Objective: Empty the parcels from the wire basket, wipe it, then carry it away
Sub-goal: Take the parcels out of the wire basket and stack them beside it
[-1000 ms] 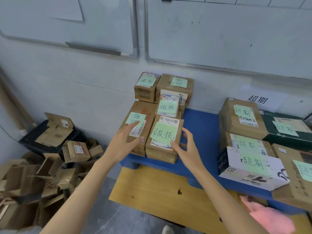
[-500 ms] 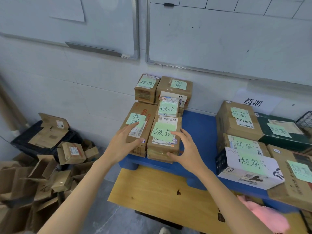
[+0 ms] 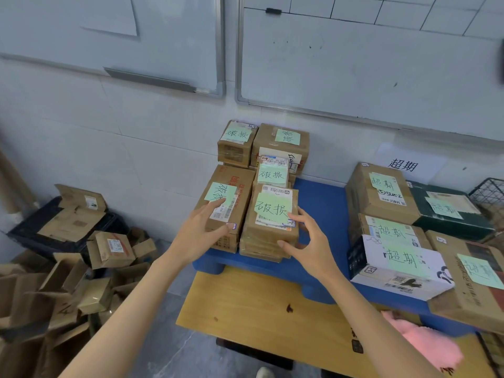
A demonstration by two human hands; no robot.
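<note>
Right hand (image 3: 311,245) gripping parcel (image 3: 268,233), wire basket (image 3: 488,190) cut off

A left whiteboard (image 3: 109,36) and a right whiteboard (image 3: 368,66) hang on the tiled wall above a blue plastic platform (image 3: 324,214) set on a wooden table (image 3: 259,309), a paper sign (image 3: 403,165) sticks to the wall, and opened cardboard boxes (image 3: 68,282) lie heaped on the floor around a black crate (image 3: 41,242).

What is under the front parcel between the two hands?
Flat brown parcels, stacked on the blue platform. The front parcel covers their tops, so labels cannot be seen.
</note>
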